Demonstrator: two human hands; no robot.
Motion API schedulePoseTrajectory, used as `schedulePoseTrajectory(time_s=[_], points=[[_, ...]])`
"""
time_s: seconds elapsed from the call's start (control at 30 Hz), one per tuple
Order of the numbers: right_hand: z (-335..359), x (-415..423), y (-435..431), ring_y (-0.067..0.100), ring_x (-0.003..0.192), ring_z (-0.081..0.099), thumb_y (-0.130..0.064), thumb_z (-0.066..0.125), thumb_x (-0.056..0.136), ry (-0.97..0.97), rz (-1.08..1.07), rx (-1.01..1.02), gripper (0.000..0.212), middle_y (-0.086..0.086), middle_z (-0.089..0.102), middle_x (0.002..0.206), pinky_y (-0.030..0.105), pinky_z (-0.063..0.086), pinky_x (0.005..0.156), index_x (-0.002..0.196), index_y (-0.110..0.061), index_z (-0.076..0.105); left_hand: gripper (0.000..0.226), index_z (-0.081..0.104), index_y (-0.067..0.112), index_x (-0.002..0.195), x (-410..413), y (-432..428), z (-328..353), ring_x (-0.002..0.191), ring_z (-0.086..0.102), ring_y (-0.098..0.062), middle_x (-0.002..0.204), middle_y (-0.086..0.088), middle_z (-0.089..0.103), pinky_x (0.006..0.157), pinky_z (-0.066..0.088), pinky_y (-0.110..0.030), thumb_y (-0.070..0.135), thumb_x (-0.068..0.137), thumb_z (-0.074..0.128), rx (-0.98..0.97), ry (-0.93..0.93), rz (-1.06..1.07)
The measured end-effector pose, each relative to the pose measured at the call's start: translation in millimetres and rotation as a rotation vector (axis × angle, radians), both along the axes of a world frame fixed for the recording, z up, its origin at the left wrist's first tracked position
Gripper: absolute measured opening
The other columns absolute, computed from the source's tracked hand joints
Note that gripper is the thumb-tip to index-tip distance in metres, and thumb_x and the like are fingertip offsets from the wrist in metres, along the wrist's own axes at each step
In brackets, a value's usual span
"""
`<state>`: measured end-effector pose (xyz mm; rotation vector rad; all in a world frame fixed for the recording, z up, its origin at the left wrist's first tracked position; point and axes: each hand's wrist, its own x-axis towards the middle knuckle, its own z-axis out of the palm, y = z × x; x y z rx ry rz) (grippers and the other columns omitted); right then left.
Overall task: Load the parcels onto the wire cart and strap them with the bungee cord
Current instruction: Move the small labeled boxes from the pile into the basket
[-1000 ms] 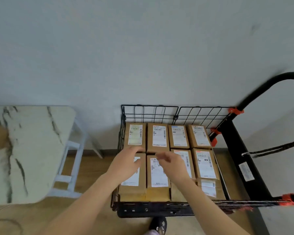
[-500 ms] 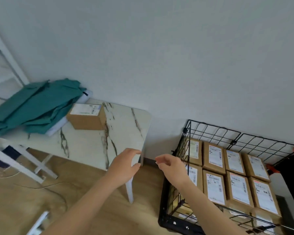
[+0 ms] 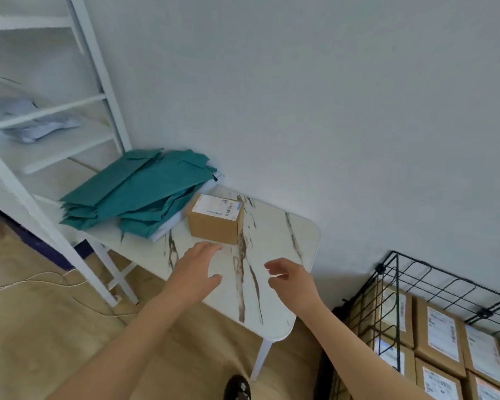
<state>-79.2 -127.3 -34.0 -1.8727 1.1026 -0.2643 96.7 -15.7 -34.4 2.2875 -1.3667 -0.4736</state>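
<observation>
One brown cardboard parcel with a white shipping label on top sits alone on the white marble-patterned counter, toward its far side near the wall. It stands just beside a pile of folded teal-green bags that covers the counter's left end.

Two bare hands hover over the counter, and both hold nothing. The left hand is palm down with its fingers stretched out and the thumb spread. Its fingertips are near the parcel's front face but apart from it. The right hand is released too, with its fingers loosely curled and pointing left. It is further from the parcel than the left hand.

At the lower right stands one black wire cart, partly cut off by the frame edge. Packed inside it, side by side and touching, are more brown labelled parcels. Six labels can be counted in view, and the rest of the load runs out of frame.

A white metal shelving rack rises on the left, with pale blue-grey bags lying on one shelf. A thin white cable trails across the wooden floor. One black shoe shows at the bottom edge.
</observation>
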Motion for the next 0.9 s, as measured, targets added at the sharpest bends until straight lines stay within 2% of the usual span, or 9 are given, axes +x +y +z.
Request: schedulePoseTrajectory(time_s=[0.17,0.37,0.43,0.5,0.6,0.7,0.8,0.9], points=[[-5,65,-44,0.009,0.094,0.057,-0.009,0.055,0.086,0.016,0.032,-0.051,0.035,-0.006,0.058,0.117,0.02,0.044,0.08,0.116,-0.026,0.061,0.067,0.029,0.026,0.144,57,-38,3,0.134,0.03,-0.013,0.149,0.007,0.028,0.106,0.03,-0.029,0.025,0.086,0.062,0.021,-0.087,0.018],[-13,137,-106,0.013,0.107,0.055,-0.013,0.06,0.085,0.078,0.127,-0.163,0.047,-0.003,0.05,0.133,0.017,0.043,0.08,0.13,-0.025,0.051,0.08,0.019,0.024,0.147,113,-103,2,0.134,0.029,-0.015,0.152,0.003,0.017,0.1,0.033,-0.024,0.021,0.082,0.065,0.097,-0.071,0.051],[-19,155,-124,0.016,0.112,0.053,-0.016,0.063,0.082,0.103,0.166,-0.216,0.057,0.0,0.044,0.138,0.02,0.046,0.081,0.135,-0.025,0.045,0.079,0.019,0.023,0.147,125,-122,-2,0.132,0.029,-0.015,0.151,0.002,0.018,0.1,0.033,-0.025,0.019,0.082,0.064,0.114,-0.074,0.04],[-26,171,-138,0.021,0.123,0.045,-0.018,0.068,0.079,0.177,0.226,-0.227,0.073,0.003,0.031,0.147,0.028,0.049,0.09,0.143,-0.025,0.033,0.085,0.016,0.023,0.147,135,-139,-8,0.132,0.027,-0.018,0.151,-0.001,0.014,0.103,0.034,-0.029,0.02,0.08,0.066,0.149,-0.088,0.02],[-33,188,-150,0.026,0.136,0.031,-0.022,0.073,0.075,0.315,0.318,-0.162,0.094,0.004,0.014,0.155,0.038,0.046,0.1,0.149,-0.023,0.016,0.096,0.003,0.024,0.149,150,-157,-18,0.142,0.008,-0.024,0.155,-0.004,-0.003,0.111,0.027,-0.034,0.023,0.079,0.068,0.28,-0.143,-0.027],[-38,201,-158,0.024,0.124,0.042,-0.028,0.075,0.073,0.398,0.386,-0.196,0.095,0.003,0.029,0.145,0.038,0.05,0.092,0.147,-0.018,0.017,0.104,-0.005,0.026,0.149,164,-174,-23,0.144,-0.005,-0.024,0.156,-0.001,-0.01,0.116,0.02,-0.036,0.025,0.077,0.07,0.396,-0.171,-0.117],[-36,208,-167,0.021,0.113,0.053,-0.032,0.078,0.069,0.471,0.406,-0.227,0.09,0.0,0.04,0.133,0.035,0.052,0.085,0.142,-0.018,0.026,0.102,0.0,0.018,0.15,173,-188,-24,0.144,0.003,-0.022,0.155,-0.002,0.008,0.117,0.009,-0.031,0.025,0.076,0.069,0.488,-0.251,-0.248],[-35,212,-170,0.021,0.108,0.056,-0.031,0.08,0.066,0.526,0.419,-0.228,0.088,-0.002,0.045,0.125,0.034,0.052,0.081,0.138,-0.02,0.03,0.102,0.004,0.015,0.15,179,-196,-26,0.14,0.014,-0.021,0.15,-0.001,0.019,0.117,0.016,-0.031,0.026,0.073,0.071,0.524,-0.305,-0.309]])
